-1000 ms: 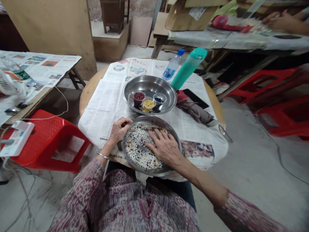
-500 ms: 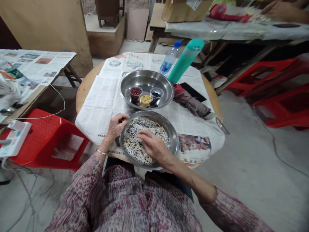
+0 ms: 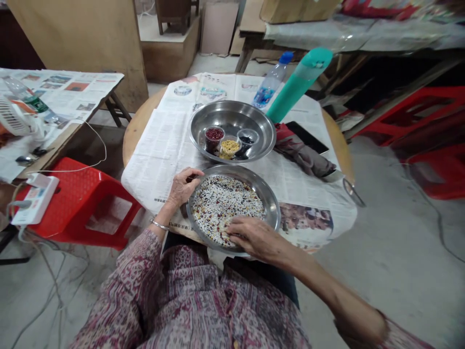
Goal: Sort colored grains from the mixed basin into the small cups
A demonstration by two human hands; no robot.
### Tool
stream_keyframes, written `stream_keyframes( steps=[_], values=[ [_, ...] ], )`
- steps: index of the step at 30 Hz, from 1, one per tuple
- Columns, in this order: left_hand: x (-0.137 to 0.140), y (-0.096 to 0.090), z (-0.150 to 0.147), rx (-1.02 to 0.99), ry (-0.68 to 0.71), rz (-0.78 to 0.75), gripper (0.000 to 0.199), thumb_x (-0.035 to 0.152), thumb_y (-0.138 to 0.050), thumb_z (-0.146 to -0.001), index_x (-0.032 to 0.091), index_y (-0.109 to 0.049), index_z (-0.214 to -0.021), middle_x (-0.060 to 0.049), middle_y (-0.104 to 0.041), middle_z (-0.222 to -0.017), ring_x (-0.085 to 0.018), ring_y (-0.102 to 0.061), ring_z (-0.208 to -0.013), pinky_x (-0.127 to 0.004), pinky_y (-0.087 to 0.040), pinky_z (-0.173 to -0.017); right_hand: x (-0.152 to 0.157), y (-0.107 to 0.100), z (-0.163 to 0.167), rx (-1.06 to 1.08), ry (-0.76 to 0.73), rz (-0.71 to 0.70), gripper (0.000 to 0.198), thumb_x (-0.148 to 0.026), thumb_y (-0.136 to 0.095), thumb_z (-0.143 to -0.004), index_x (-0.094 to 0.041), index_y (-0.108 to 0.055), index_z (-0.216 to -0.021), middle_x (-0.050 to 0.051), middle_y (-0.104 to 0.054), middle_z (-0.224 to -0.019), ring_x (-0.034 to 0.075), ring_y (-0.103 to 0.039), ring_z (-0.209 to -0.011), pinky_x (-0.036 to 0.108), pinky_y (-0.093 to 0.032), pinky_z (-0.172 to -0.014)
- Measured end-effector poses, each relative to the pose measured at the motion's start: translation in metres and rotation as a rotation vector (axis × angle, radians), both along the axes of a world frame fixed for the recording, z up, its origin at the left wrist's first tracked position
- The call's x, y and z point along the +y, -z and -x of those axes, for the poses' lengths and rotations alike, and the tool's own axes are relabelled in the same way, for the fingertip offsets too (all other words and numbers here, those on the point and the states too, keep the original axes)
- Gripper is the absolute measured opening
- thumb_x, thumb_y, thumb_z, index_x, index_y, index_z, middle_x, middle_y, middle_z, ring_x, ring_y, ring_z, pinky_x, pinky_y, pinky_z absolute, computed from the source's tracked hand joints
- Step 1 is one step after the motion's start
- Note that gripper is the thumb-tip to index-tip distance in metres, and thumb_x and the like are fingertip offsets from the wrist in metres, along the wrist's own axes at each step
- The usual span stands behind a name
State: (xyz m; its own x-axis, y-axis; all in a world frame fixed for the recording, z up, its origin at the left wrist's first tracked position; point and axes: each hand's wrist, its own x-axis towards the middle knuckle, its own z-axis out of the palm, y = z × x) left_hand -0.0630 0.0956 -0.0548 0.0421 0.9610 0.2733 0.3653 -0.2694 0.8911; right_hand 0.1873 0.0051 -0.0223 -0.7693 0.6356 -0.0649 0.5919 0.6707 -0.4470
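Observation:
A steel basin in front of me holds a spread of white grains mixed with black, yellow and dark red beans. My left hand grips the basin's left rim between thumb and fingers. Over the near right part of the grains, my right hand has its fingertips bent together down in the mix; whatever they pinch is hidden. Just behind stands a second steel basin with three clear plastic cups: a cup of red beans, a cup of yellow beans and a cup of black beans.
Newspaper covers the round table. At the back right stand a plastic bottle and a teal bottle, near a folded umbrella and a phone. A red stool with a power strip is on the left.
My right hand has moved from the middle of the grains toward the basin's near right side, its fingers now lower. My left hand stays at the rim. The whole view has shifted slightly.

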Motion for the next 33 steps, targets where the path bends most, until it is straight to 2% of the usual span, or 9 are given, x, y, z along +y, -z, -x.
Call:
stream_keyframes(
  steps=[4, 8, 10, 15, 20, 24, 28, 30, 33],
  values=[
    [0.0, 0.0, 0.0, -0.006, 0.001, 0.001, 0.021, 0.006, -0.06, -0.077, 0.018, -0.072, -0.089, -0.001, -0.07, -0.087, -0.013, -0.06, -0.077, -0.026, -0.05, -0.074, 0.016, 0.007, 0.028, 0.108, 0.117, -0.103, 0.028, -0.019, -0.05, -0.096, -0.022, -0.069, -0.116, 0.009, -0.069, -0.113, 0.023, -0.063, -0.107, 0.041, -0.055, -0.095],
    [0.0, -0.001, 0.0, -0.006, 0.008, -0.003, 0.02, 0.007, -0.059, -0.078, 0.017, -0.072, -0.089, -0.001, -0.069, -0.087, -0.013, -0.061, -0.077, -0.026, -0.05, -0.075, 0.029, 0.013, 0.034, 0.127, 0.299, -0.267, 0.04, -0.017, -0.048, -0.095, -0.02, -0.06, -0.134, 0.013, -0.063, -0.128, 0.028, -0.057, -0.12, 0.051, -0.051, -0.103],
    [0.0, -0.001, 0.0, -0.005, 0.008, -0.005, 0.02, 0.007, -0.059, -0.078, 0.017, -0.072, -0.089, -0.001, -0.069, -0.088, -0.013, -0.062, -0.079, -0.026, -0.05, -0.076, 0.026, 0.011, 0.032, 0.144, 0.235, -0.282, 0.038, -0.019, -0.051, -0.095, -0.021, -0.06, -0.132, 0.013, -0.061, -0.132, 0.028, -0.054, -0.124, 0.051, -0.049, -0.106],
    [-0.001, -0.002, 0.0, 0.005, -0.001, -0.002, 0.019, 0.007, -0.059, -0.078, 0.017, -0.072, -0.089, 0.0, -0.07, -0.089, -0.013, -0.062, -0.081, -0.025, -0.049, -0.079, 0.011, 0.004, 0.033, 0.147, -0.125, -0.241, 0.031, -0.029, -0.057, -0.095, -0.026, -0.066, -0.124, 0.009, -0.054, -0.146, 0.029, -0.044, -0.137, 0.054, -0.041, -0.111],
    [0.0, -0.003, -0.001, -0.008, -0.007, 0.005, 0.019, 0.007, -0.059, -0.078, 0.016, -0.072, -0.088, -0.001, -0.069, -0.088, -0.013, -0.061, -0.078, -0.024, -0.05, -0.076, 0.029, 0.015, 0.048, 0.141, -0.171, -0.362, 0.022, -0.024, -0.054, -0.095, -0.021, -0.07, -0.111, 0.011, -0.059, -0.138, 0.027, -0.046, -0.134, 0.05, -0.04, -0.111],
    [-0.001, -0.004, -0.001, 0.007, -0.006, 0.003, 0.021, 0.005, -0.059, -0.078, 0.016, -0.072, -0.089, -0.001, -0.07, -0.088, -0.013, -0.061, -0.079, -0.025, -0.049, -0.077, 0.053, 0.021, 0.047, 0.066, 0.032, -0.526, 0.021, -0.019, -0.05, -0.095, -0.017, -0.07, -0.101, 0.014, -0.064, -0.128, 0.029, -0.051, -0.126, 0.05, -0.041, -0.109],
    [0.0, -0.003, 0.0, -0.004, 0.01, 0.002, 0.02, 0.005, -0.06, -0.078, 0.015, -0.073, -0.089, -0.002, -0.07, -0.089, -0.013, -0.061, -0.08, -0.024, -0.049, -0.077, 0.069, 0.021, 0.03, 0.07, 0.351, -0.539, 0.026, -0.022, -0.046, -0.097, -0.016, -0.07, -0.107, 0.015, -0.066, -0.124, 0.029, -0.055, -0.117, 0.045, -0.046, -0.1],
    [0.0, -0.002, 0.0, -0.008, 0.013, 0.009, 0.019, 0.006, -0.06, -0.078, 0.016, -0.073, -0.09, -0.001, -0.07, -0.089, -0.013, -0.061, -0.079, -0.024, -0.049, -0.076, 0.072, 0.022, 0.029, 0.084, 0.408, -0.502, 0.033, -0.027, -0.042, -0.1, -0.016, -0.067, -0.119, 0.014, -0.066, -0.127, 0.028, -0.055, -0.119, 0.045, -0.046, -0.102],
    [0.0, -0.001, 0.0, -0.01, 0.013, 0.007, 0.02, 0.007, -0.059, -0.078, 0.016, -0.072, -0.09, -0.001, -0.07, -0.09, -0.013, -0.061, -0.08, -0.024, -0.05, -0.076, 0.071, 0.029, 0.042, 0.019, 0.352, -0.456, 0.049, -0.041, -0.038, -0.102, -0.017, -0.051, -0.144, 0.014, -0.054, -0.148, 0.031, -0.044, -0.138, 0.053, -0.035, -0.113]
  ],
)
